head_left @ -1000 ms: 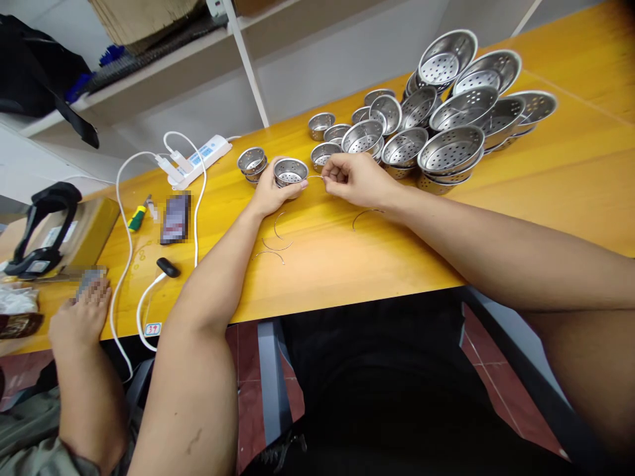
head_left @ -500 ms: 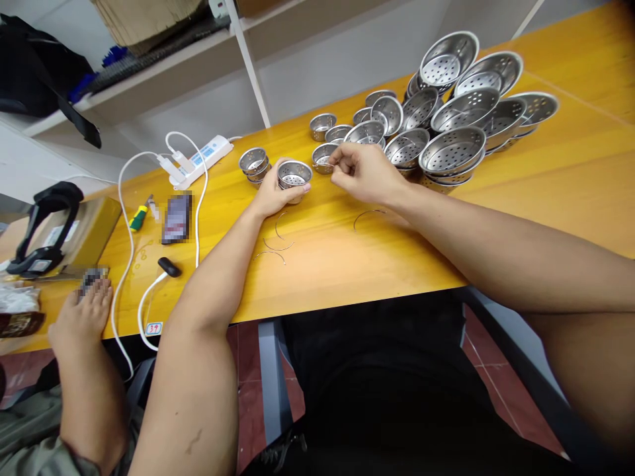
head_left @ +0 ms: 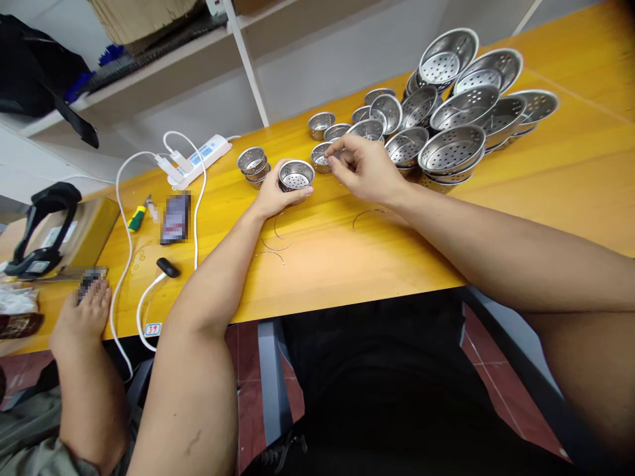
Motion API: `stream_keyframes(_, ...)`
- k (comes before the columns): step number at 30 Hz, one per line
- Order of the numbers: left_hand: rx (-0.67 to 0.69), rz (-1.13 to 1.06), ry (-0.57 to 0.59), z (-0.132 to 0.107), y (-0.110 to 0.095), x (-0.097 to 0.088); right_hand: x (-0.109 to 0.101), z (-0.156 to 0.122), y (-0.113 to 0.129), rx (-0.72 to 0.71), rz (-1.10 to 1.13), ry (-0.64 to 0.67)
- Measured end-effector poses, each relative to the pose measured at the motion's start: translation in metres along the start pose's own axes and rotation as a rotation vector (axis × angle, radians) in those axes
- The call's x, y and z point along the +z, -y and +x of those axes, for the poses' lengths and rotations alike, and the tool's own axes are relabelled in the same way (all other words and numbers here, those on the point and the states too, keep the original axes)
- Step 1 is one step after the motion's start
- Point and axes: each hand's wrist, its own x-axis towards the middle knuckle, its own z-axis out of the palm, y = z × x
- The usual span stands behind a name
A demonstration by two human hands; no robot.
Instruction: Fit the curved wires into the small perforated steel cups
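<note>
My left hand [head_left: 274, 193] is wrapped round a small perforated metal cup [head_left: 296, 174], its mouth tilted up toward me. To the right, my right hand [head_left: 364, 166] is closed in a pinch, its fingertips in front of another small perforated cup [head_left: 320, 158] on the table. Whatever sits in that pinch is too small to make out. Several thin curved wires lie nearby: one wire [head_left: 367, 213] below my right hand, another wire [head_left: 276, 246] below my left. A short stack of small cups [head_left: 253, 165] stands just left of my left hand.
Larger perforated metal bowls [head_left: 451, 149] are piled at the right. A power strip [head_left: 201, 162] with white cables, a phone [head_left: 175, 218] and a green-yellow screwdriver [head_left: 137, 217] lie on the left. Another person's hand [head_left: 84, 311] rests at the table's far left.
My left hand's cup has shifted slightly right and tipped a little more toward me. My right hand has moved slightly, still pinched. The whole view has drifted a little.
</note>
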Motion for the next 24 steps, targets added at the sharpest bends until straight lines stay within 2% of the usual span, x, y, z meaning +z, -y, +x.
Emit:
stream_keyframes(7,0.022,0.002,-0.043,0.003,0.006,0.003,0.000,0.000,0.003,0.006,0.054,-0.014)
stream_keyframes(11,0.125,0.089,-0.147,0.006,0.019,0.002,-0.001,0.000,0.007,-0.009,0.050,-0.065)
stream_keyframes(16,0.148,0.138,-0.240,0.010,0.034,-0.002,-0.001,-0.001,0.012,-0.005,0.026,-0.085)
stream_keyframes(20,0.177,0.152,-0.262,0.013,0.039,-0.007,-0.002,-0.001,0.019,0.055,-0.012,-0.084)
stream_keyframes(24,0.230,0.220,-0.239,0.012,0.032,-0.006,-0.005,-0.002,0.026,0.075,-0.026,-0.086)
